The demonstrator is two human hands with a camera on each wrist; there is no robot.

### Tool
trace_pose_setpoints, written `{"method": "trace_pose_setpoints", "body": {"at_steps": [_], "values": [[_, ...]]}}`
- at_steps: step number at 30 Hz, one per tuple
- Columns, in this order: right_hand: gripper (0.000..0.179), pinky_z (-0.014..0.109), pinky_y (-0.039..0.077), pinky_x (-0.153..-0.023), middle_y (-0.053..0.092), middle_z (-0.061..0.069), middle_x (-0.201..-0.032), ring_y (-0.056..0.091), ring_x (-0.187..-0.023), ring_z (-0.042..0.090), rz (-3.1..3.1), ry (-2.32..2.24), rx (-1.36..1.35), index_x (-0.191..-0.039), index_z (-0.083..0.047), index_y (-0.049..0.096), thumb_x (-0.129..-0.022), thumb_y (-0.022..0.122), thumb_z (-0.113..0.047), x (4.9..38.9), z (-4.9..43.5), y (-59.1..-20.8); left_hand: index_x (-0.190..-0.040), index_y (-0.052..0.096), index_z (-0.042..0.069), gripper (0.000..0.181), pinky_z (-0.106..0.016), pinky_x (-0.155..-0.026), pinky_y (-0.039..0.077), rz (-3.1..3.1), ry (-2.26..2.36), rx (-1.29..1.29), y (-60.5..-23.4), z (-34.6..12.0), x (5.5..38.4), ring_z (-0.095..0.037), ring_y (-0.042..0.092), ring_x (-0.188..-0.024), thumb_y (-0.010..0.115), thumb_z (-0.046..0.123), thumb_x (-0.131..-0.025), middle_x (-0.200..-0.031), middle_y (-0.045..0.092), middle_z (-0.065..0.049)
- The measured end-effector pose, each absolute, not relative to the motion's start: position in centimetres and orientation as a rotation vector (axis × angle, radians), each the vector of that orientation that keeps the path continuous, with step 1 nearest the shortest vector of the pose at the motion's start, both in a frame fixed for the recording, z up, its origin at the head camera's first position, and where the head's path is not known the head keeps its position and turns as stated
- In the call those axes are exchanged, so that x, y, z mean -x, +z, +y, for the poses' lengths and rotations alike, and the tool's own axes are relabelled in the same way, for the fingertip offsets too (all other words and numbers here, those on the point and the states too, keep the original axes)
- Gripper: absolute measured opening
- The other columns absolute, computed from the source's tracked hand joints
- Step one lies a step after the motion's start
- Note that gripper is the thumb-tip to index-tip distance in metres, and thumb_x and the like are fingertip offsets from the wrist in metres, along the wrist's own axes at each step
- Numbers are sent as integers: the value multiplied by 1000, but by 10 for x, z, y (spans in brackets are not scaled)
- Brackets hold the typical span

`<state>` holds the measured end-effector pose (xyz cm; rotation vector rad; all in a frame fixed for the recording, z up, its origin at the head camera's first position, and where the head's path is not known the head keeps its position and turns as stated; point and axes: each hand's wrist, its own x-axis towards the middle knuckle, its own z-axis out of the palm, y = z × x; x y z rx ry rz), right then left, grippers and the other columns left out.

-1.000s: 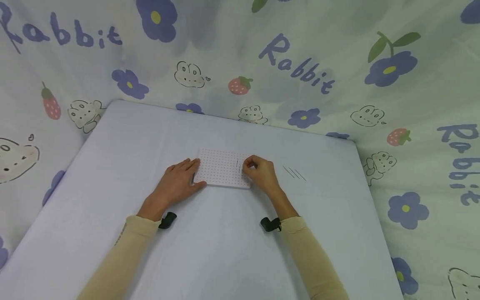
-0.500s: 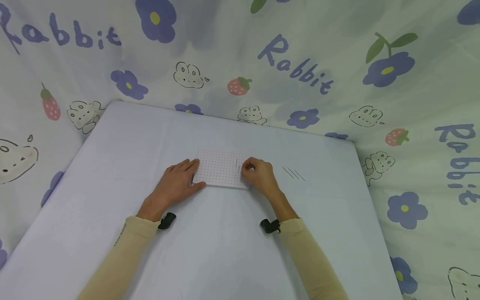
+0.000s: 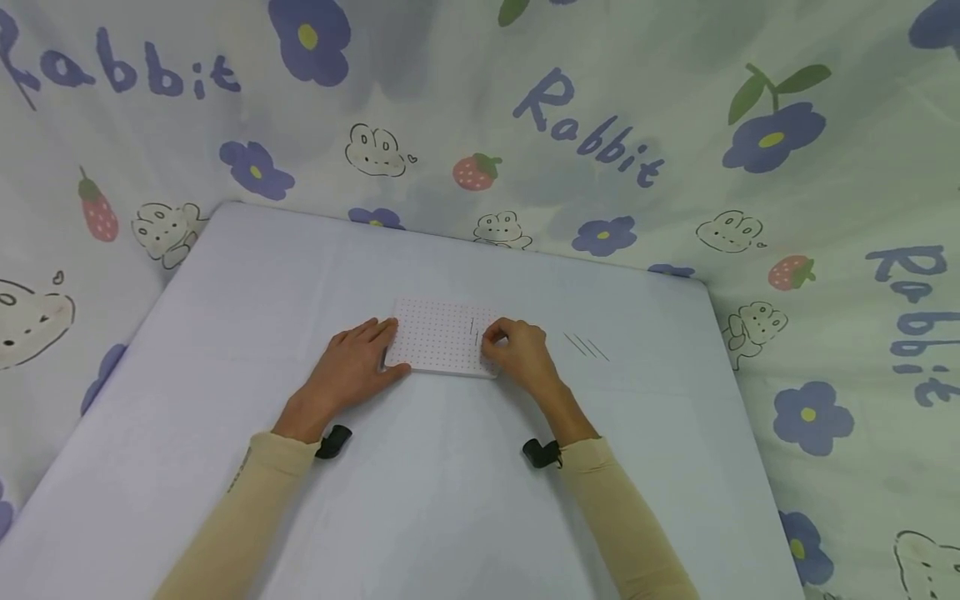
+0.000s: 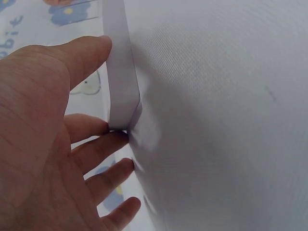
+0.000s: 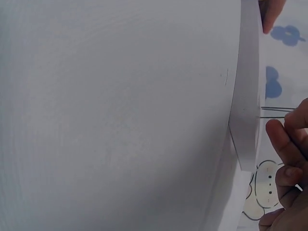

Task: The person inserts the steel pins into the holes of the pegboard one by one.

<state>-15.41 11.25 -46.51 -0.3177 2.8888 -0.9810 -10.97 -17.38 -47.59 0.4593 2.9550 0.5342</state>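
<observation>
A white pegboard with a grid of small holes lies on the table. My left hand rests against its left side, fingers fairly straight, thumb along the near edge. In the left wrist view, the thumb and fingers touch the board's corner and side. Two thin dark needles stand in the board's right part. Over the right edge, my right hand pinches another thin needle between thumb and index finger, its lower end at the board's top. The other right-hand fingers are curled.
Three more thin needles lie side by side on the table, right of the right hand. The white-covered table ends at a printed curtain behind and at the sides. Black wrist cameras sit at both wrists.
The right hand has lowered slightly toward the near side, still pinching the needle over the board. The left hand stays in place, and the view shifts a little.
</observation>
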Motion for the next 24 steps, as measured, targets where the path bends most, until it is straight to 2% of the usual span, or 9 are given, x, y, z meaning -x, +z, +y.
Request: {"method": "trace_pose_setpoints", "body": {"at_steps": [9,16,21,24], "values": [[15,35,50,-74,73,-3,-95,63,-86,20,2937,-1025,317,-100,-15,72,-93,70,-28,157,135,-458,-155,34,-1,82,-62,-115,28,2932,544,-450,-474,-174,111,-41,30,-147,65,47,-96,-160,35,-19],[21,33,50,-67,73,-1,-97,62,-86,20,2975,-984,222,-104,-14,72,-94,69,-33,163,175,-445,-156,31,-2,82,-63,-115,26,2916,527,-456,-473,-177,113,-42,27,-148,63,47,-97,-161,33,-20],[24,34,52,-68,74,2,-98,64,-91,23,2985,-990,133,-106,-12,73,-94,69,-32,163,209,-443,-155,32,-2,82,-64,-114,26,2913,543,-467,-473,-175,114,-43,27,-148,63,46,-97,-160,33,-20],[24,32,52,-66,74,3,-99,64,-87,22,2979,-968,64,-107,-11,73,-94,69,-31,161,228,-445,-155,32,-2,81,-64,-114,26,2909,546,-480,-474,-174,115,-43,27,-148,63,46,-98,-160,33,-20]]}}
